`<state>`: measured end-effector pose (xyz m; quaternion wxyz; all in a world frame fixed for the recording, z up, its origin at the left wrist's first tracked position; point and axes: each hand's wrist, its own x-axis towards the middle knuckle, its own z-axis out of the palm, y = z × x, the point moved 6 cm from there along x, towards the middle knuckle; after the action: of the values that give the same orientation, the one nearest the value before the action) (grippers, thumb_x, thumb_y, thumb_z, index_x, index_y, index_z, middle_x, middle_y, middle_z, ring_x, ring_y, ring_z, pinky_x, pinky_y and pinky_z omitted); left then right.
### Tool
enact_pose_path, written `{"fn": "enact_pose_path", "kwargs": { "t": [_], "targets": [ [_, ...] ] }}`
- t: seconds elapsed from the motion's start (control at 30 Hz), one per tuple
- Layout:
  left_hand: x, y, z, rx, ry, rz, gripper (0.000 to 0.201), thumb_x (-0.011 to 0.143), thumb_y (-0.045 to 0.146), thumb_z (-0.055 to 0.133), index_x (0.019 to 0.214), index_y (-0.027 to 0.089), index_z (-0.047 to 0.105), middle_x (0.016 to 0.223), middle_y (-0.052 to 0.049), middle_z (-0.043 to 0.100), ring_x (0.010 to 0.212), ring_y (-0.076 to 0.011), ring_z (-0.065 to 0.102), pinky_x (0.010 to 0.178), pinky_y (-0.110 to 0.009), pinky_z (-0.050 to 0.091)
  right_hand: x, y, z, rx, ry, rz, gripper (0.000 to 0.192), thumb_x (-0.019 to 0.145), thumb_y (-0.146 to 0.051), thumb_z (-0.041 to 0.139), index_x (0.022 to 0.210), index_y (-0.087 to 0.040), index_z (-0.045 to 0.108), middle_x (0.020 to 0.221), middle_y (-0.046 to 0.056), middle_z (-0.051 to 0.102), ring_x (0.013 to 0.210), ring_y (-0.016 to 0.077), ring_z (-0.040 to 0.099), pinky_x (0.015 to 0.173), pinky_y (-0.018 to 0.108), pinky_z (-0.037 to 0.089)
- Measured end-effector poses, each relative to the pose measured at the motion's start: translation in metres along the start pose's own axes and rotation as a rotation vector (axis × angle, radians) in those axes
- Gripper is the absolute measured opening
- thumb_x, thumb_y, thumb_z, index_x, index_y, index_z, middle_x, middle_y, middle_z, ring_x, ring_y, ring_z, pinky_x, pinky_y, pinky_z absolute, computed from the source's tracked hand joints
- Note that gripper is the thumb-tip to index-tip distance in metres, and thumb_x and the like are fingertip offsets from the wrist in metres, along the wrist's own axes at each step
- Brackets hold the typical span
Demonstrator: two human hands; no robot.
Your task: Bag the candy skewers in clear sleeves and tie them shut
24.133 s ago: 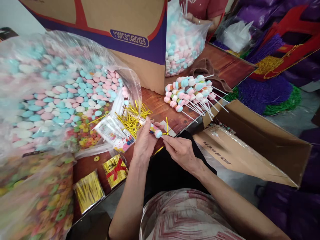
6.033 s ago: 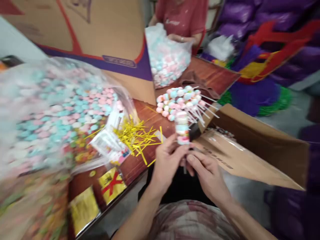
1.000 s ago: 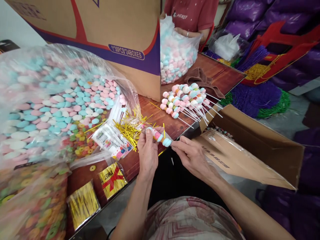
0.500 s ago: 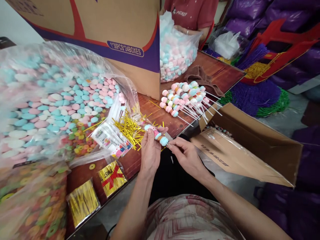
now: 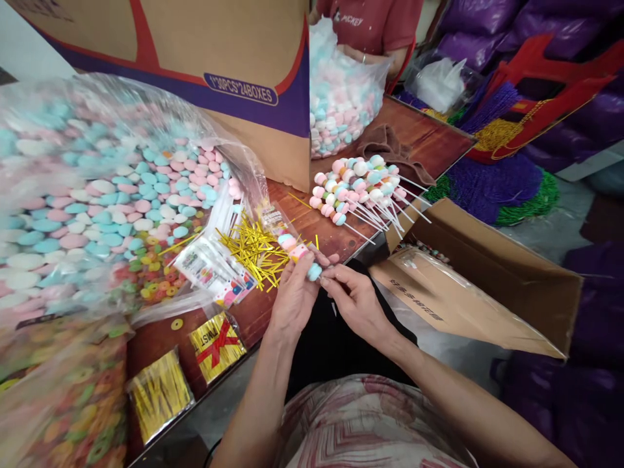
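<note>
A skewer of pastel marshmallows (image 5: pixel 314 272) lies in my left hand (image 5: pixel 292 292), whose fingers are wrapped round it. A clear printed wrapper (image 5: pixel 276 220) covers it and extends past its far end. Just below the lowest blue marshmallow, my right hand (image 5: pixel 353 296) pinches the skewer's stick end; its fingertips hide exactly what is between them. Beyond my left fingers a gold twist tie (image 5: pixel 316 242) sticks up. Loose gold twist ties (image 5: pixel 251 250) are piled to the left of my hands, by a stack of printed wrappers (image 5: pixel 207 270) and white sticks (image 5: pixel 221 214).
A large bag of marshmallows (image 5: pixel 97 195) and gummy rings (image 5: pixel 160 270) fills the left. Finished skewers (image 5: pixel 358 188) lie near a brown cloth (image 5: pixel 390 153). A tall carton (image 5: pixel 195 84) stands behind; an open carton (image 5: pixel 487 279) is at right. A co-worker (image 5: pixel 370 29) sits opposite.
The skewer has turned slightly in my left hand, so more of the printed wrapper shows. A gold twist tie now stands up beside my left fingers. My right hand still pinches the lower end.
</note>
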<state>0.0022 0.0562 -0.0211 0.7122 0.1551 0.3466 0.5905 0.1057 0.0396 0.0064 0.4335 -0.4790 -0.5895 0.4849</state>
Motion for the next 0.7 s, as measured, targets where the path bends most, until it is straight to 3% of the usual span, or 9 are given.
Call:
{"fn": "enact_pose_path", "kwargs": {
  "t": [0.1,0.2,0.33,0.53,0.7],
  "targets": [
    [-0.003,-0.002,-0.001,0.020,-0.039,-0.059,0.019,0.078,0.029,0.077,0.089,0.014,0.070,0.088,-0.006,0.073,0.104,-0.0247,0.069,0.097,-0.037,0.051,0.002,0.005,0.004,0.177,0.014,0.128,0.020,0.090,-0.027,0.055,0.073,-0.018,0.062,0.071,-0.001,0.055,0.063,0.0114,0.046,0.062,0.025,0.043],
    [-0.004,0.003,-0.004,0.066,-0.093,-0.118,0.029,0.079,0.036,0.076,0.098,0.014,0.070,0.105,-0.012,0.073,0.107,-0.0257,0.067,0.095,-0.038,0.051,0.002,0.002,0.001,0.160,0.026,0.084,0.019,0.091,-0.026,0.055,0.075,-0.018,0.062,0.071,-0.001,0.054,0.065,0.0118,0.047,0.064,0.026,0.042],
    [0.003,0.023,-0.015,0.061,0.026,-0.011,0.040,0.081,0.053,0.070,0.094,0.015,0.068,0.105,-0.011,0.073,0.106,-0.0258,0.068,0.094,-0.039,0.052,-0.001,-0.008,-0.006,-0.114,0.040,-0.117,0.019,0.094,-0.021,0.053,0.079,-0.018,0.064,0.073,0.000,0.052,0.068,0.0123,0.048,0.064,0.025,0.039],
    [0.012,0.032,-0.026,-0.011,0.156,0.108,0.021,0.084,0.036,0.072,0.089,0.017,0.064,0.087,-0.004,0.074,0.092,-0.0210,0.072,0.088,-0.036,0.054,-0.008,-0.011,-0.004,-0.544,-0.011,-0.367,0.022,0.098,-0.014,0.045,0.090,-0.017,0.065,0.075,0.000,0.048,0.063,0.0110,0.045,0.059,0.024,0.035],
    [0.009,0.028,-0.027,0.056,0.172,0.120,0.027,0.081,0.040,0.073,0.083,0.015,0.063,0.081,-0.004,0.073,0.084,-0.0201,0.072,0.081,-0.035,0.055,-0.012,-0.022,-0.006,-0.929,0.058,-0.573,0.027,0.098,-0.013,0.046,0.077,-0.017,0.062,0.068,-0.001,0.046,0.056,0.0110,0.037,0.054,0.027,0.028]
  ]
}}
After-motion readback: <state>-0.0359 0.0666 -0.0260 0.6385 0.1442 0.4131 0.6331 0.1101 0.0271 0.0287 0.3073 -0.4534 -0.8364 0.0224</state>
